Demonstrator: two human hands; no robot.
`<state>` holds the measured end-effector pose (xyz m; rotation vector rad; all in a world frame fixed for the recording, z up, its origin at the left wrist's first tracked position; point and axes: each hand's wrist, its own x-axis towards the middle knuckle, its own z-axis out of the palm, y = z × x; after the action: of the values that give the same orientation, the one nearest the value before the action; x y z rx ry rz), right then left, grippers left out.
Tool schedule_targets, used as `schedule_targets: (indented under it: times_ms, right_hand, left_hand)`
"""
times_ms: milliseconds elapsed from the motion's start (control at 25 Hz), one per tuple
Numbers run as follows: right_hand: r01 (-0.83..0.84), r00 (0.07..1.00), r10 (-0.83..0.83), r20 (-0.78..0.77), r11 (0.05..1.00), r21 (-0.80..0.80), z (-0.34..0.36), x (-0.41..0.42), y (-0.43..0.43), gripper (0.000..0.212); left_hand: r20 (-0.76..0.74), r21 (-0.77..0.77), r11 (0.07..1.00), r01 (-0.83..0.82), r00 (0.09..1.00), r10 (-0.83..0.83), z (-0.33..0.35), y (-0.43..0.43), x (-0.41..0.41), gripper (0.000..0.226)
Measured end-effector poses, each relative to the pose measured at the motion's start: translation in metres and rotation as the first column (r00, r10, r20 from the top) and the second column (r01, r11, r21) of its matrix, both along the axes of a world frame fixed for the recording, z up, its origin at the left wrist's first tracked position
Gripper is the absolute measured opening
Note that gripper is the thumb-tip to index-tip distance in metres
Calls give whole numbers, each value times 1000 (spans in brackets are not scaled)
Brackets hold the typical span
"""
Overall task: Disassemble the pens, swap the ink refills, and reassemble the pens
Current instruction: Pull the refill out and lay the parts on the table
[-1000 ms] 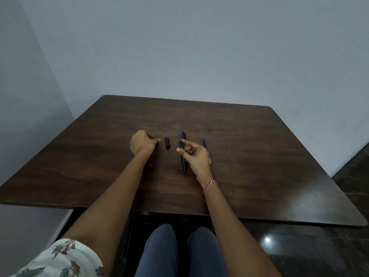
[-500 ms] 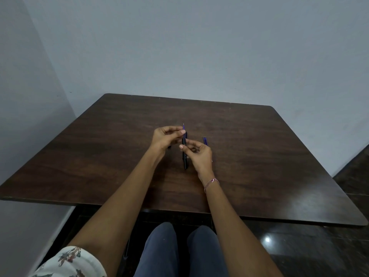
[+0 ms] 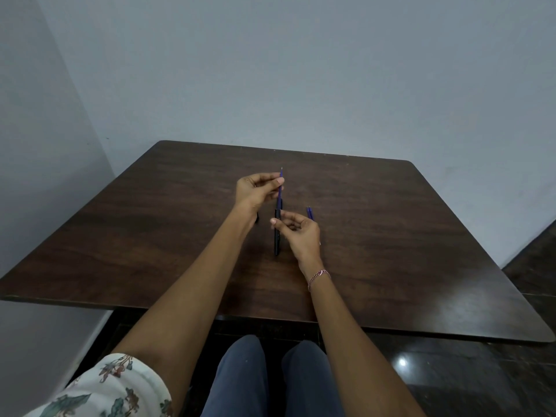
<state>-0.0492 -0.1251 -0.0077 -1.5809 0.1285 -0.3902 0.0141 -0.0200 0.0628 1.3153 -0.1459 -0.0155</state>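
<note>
My left hand [image 3: 255, 191] pinches a thin blue ink refill [image 3: 280, 188] near its tip, which points away from me. The refill's lower end meets the top of a black pen barrel [image 3: 276, 236]. My right hand [image 3: 299, 233] pinches that barrel near its upper end between thumb and forefinger. The barrel runs toward me over the dark wooden table [image 3: 391, 236]. A second blue piece [image 3: 310, 212] lies on the table just behind my right hand, mostly hidden by it. A small black cap [image 3: 257, 219] shows beside my left wrist.
The table stands in a corner, with grey walls to the left and behind it. Its front edge is close to my knees. A dark glossy floor shows at the right.
My left hand moved right from the black cap to the refill and took hold of it, then lifted its tip away from me. My right hand stayed on the barrel.
</note>
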Motion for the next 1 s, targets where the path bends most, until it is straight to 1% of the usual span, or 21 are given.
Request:
schedule_targets:
  times_ms: [160,240,400,480,560,640,720,760,800,880,1000]
  right_hand:
    - [-25,1000,24,-20,999,-28,2,-2,1,23]
    - [-55,998,53,-35,997,-47,3,-4,1,22]
    - [-77,995,72,-69,995,-69,6,-6,1,28]
    - [-76,995,72,-66,995,-67,6,-6,1,26]
    - [-73,996,69,-63,995,-65,6,-6,1,23]
    - [-67,996,63,-65,996,-62,6,-6,1,23]
    - [-56,996,52,-66,997,-60,7,-7,1,23]
    - [-51,997,47,-65,997,-62,7,-7,2,22]
    - [-48,997,43,-65,997,-67,7,-7,2,22]
    - [-44,997,39,-66,996,-74,7,-7,2,23]
    - [-41,997,36,-70,997,-68,7,-7,2,24]
  left_hand:
    - [42,-13,998,-69,997,69,7,0,3,14]
    - [49,-31,992,-120,991,121,12,1,5,18]
    - [45,-104,973,-205,977,211,24,9,10,20]
    - [24,-140,960,-243,968,249,28,14,13,18]
    - [-1,-121,953,-278,960,280,27,21,18,20]
    - [-37,-8,949,-315,949,314,22,31,25,23]
    - [-67,168,922,-348,930,363,11,43,34,21]
    - [-78,276,894,-353,919,387,6,51,39,20]
    - [-81,396,852,-344,911,405,0,59,43,20]
    - [-68,616,734,-287,908,412,-8,77,48,20]
    - [-20,832,517,-198,922,386,-16,98,50,23]
